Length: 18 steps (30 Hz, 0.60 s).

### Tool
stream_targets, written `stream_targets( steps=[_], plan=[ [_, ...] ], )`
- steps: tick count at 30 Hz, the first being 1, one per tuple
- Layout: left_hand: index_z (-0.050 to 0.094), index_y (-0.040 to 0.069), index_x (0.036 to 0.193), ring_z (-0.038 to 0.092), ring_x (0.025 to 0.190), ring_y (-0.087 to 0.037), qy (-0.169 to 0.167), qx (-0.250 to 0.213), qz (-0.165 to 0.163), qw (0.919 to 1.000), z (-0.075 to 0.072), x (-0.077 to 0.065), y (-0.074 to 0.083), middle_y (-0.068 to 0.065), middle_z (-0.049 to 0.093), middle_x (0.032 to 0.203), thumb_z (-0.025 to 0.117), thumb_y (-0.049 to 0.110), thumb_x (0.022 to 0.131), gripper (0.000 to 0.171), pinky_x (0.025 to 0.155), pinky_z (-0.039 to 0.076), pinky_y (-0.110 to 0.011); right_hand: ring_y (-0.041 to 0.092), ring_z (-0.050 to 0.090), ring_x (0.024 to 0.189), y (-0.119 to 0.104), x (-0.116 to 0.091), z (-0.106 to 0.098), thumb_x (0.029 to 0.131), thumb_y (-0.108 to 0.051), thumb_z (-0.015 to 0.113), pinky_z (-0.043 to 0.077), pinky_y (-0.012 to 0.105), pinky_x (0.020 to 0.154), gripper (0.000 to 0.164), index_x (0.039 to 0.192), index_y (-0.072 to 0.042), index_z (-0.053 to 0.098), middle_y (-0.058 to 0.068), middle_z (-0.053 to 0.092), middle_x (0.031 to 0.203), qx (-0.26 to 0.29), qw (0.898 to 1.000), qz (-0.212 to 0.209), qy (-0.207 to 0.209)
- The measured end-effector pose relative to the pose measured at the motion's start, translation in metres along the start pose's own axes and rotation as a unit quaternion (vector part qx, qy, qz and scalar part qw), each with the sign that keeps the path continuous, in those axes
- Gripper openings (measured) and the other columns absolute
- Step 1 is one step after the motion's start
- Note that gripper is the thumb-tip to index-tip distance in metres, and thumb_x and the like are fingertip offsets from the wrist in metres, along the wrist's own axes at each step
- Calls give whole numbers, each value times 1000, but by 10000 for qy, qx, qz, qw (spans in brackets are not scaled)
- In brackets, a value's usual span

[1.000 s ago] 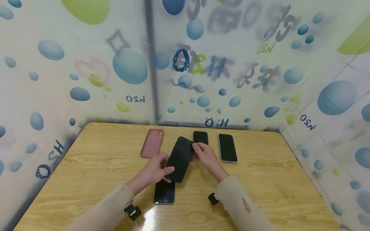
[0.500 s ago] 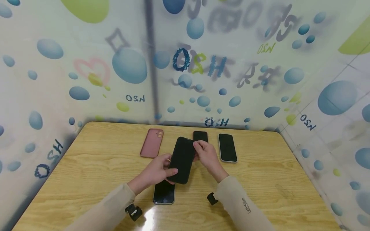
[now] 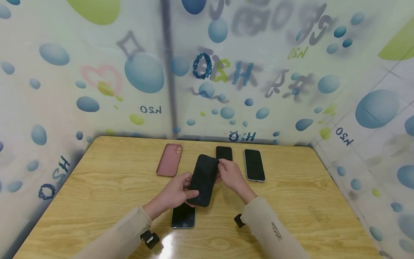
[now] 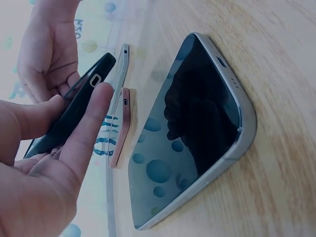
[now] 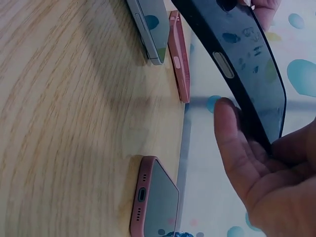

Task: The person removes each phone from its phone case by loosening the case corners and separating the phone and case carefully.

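A smartphone in a black case (image 3: 205, 176) is held tilted above the table, its dark screen up. My left hand (image 3: 174, 191) grips its lower left corner, thumb on the screen and fingers beneath. At the upper right corner, my right hand (image 3: 233, 176) pinches the edge. The left wrist view shows the charging-port cutout in the black case (image 4: 81, 103) beside a fingertip. Under my left hand, a silver-edged smartphone (image 3: 183, 218) lies face up on the table, its top end hidden. In the right wrist view, the black case's side (image 5: 237, 94) has a long button cutout.
On the wooden table (image 3: 113, 172), a pink phone case (image 3: 169, 160) lies behind my left hand. A pink-edged smartphone (image 3: 224, 152) is partly covered by the held one. Farther right lies a white-edged smartphone (image 3: 254, 165). A patterned wall (image 3: 145, 122) stands behind the table.
The held smartphone has swung a little more upright and shifted slightly right. Both hands keep their hold, the right fingers moving slightly along the corner. The other things stay put.
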<state>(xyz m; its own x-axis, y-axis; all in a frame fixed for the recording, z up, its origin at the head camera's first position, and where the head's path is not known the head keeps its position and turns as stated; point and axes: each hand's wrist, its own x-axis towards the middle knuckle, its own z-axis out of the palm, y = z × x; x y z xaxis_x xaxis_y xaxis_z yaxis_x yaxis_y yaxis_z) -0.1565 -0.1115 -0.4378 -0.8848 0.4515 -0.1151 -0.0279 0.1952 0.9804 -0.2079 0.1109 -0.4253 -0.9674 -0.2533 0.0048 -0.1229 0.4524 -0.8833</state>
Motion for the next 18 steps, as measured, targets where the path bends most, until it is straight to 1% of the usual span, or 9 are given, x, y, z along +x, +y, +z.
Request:
stream_targets(
  steps=[3, 6, 8, 11, 14, 18],
  plan=[
    [52, -7, 113, 75, 90, -34, 25, 39, 37, 10000, 1, -1, 1, -29, 71, 111, 65, -7, 97, 20, 65, 65, -44, 40, 72, 69, -2, 0, 1, 109, -5, 39, 62, 41, 65, 29, 101, 2, 66, 16, 69, 71, -465, 9989, -15, -93],
    [52, -9, 114, 75, 87, -31, 40, 114, 100, 9999, 1, -1, 1, -28, 72, 108, 66, -8, 96, 23, 64, 65, -43, 35, 73, 64, -5, 0, 2, 108, -3, 39, 59, 33, 61, 27, 99, 3, 64, 18, 69, 69, -976, 9951, -46, -122],
    [53, -10, 117, 75, 87, -30, 48, 144, 134, 9998, 2, -1, 1, -28, 71, 108, 66, -9, 95, 25, 63, 65, -42, 33, 73, 60, -7, -1, 4, 106, -2, 40, 58, 31, 59, 25, 100, 6, 63, 18, 69, 67, -1281, 9917, -100, -102],
    [52, -11, 120, 75, 89, -31, -3, 138, 164, 9998, 3, -1, 1, -28, 71, 108, 66, -10, 95, 28, 63, 65, -41, 31, 72, 58, -9, -2, 5, 104, 0, 41, 58, 30, 59, 23, 101, 8, 62, 16, 68, 64, -1576, 9874, -159, -52],
    [52, -12, 122, 75, 91, -33, -30, 118, 134, 9998, 4, -2, 3, -28, 70, 110, 65, -10, 96, 30, 63, 65, -42, 33, 72, 57, -10, -3, 5, 104, -1, 41, 57, 30, 57, 22, 99, 8, 61, 19, 68, 64, -1464, 9892, -109, -42],
    [52, -12, 124, 74, 93, -36, -24, 166, 119, 9998, 4, -4, 6, -29, 69, 112, 65, -9, 97, 30, 63, 65, -43, 35, 71, 57, -9, -3, 4, 104, -1, 40, 55, 29, 54, 24, 91, 3, 60, 18, 68, 62, -1156, 9932, -114, -6]
  ],
)
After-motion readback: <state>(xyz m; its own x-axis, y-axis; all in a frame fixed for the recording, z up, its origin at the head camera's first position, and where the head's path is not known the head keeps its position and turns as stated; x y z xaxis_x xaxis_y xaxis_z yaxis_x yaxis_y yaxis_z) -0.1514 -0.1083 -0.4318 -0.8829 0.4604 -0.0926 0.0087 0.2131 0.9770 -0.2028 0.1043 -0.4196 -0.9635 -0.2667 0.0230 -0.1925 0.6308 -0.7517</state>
